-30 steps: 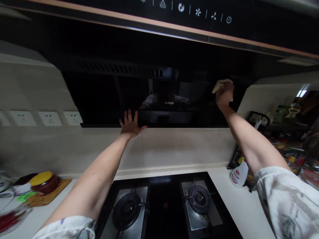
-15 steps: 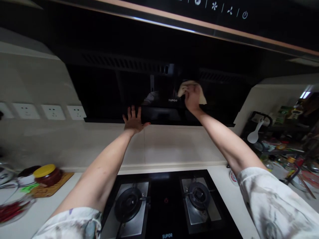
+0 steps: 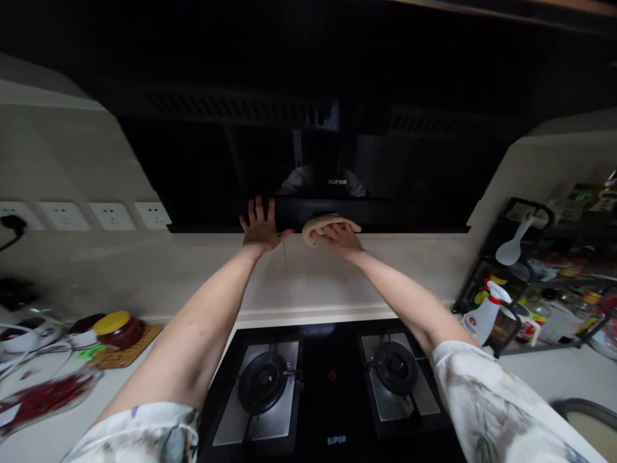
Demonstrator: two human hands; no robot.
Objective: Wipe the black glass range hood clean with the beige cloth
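Observation:
A black range hood [image 3: 409, 167] with a glossy slanted panel spans the wall ahead. My left hand [image 3: 261, 230] lies with fingers spread against the panel's lower lip, left of centre, and holds nothing. Just to its right, my right hand [image 3: 341, 236] grips a pale folded cleaning cloth [image 3: 315, 226] and presses it on the bottom edge of the hood. Part of the cloth is hidden beneath my fingers. Beneath both arms is a black gas stove [image 3: 332, 405] with two burners.
At right, a spray bottle [image 3: 484, 315] stands beside a black rack [image 3: 520, 289] crowded with bottles, a white rice paddle [image 3: 515, 241] hanging from it. A yellow-lidded jar [image 3: 118, 329] rests on a wooden board [image 3: 137, 347] at left, near dried red chillies [image 3: 45, 393]. Wall sockets [image 3: 112, 217] line the left.
My right hand has moved down and left with the cloth, from the panel face to the lower edge. My left hand stays on the hood. The view has shifted slightly.

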